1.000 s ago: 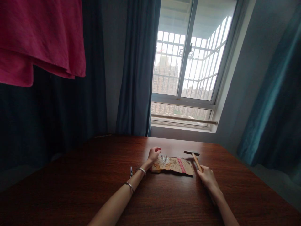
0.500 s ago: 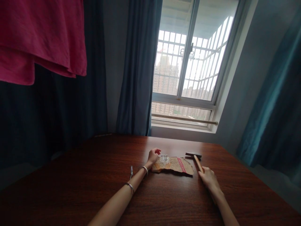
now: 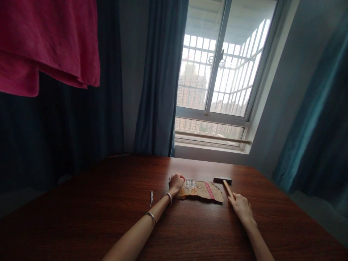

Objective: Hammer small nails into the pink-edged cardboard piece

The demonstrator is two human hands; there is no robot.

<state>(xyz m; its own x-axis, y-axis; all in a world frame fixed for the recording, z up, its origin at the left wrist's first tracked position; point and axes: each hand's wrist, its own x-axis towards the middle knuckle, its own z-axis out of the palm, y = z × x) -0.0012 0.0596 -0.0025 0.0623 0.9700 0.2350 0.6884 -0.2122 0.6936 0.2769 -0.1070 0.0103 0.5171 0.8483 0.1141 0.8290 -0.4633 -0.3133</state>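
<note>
A thin tan board (image 3: 214,196) with a ragged edge, dark dots and a pink band lies flat on the table. Several nails (image 3: 189,182) stand upright in a row near its left end. My left hand (image 3: 177,182) is closed over that left end, with its fingers curled around the edge; the fingertips are partly hidden. Right of the board, my right hand (image 3: 241,207) is wrapped round the wooden handle of a hammer (image 3: 227,188). The hammer's dark head is low at the table, just beyond the board's right end.
A few loose nails (image 3: 151,198) lie on the brown wooden table (image 3: 190,232), left of my left forearm. Behind the table are a barred window (image 3: 214,90) and blue curtains (image 3: 160,90). A pink cloth (image 3: 54,43) hangs at upper left.
My left hand has shifted slightly left and its fingers have come down onto the board's left end. My right hand and the hammer have moved a little to the left.
</note>
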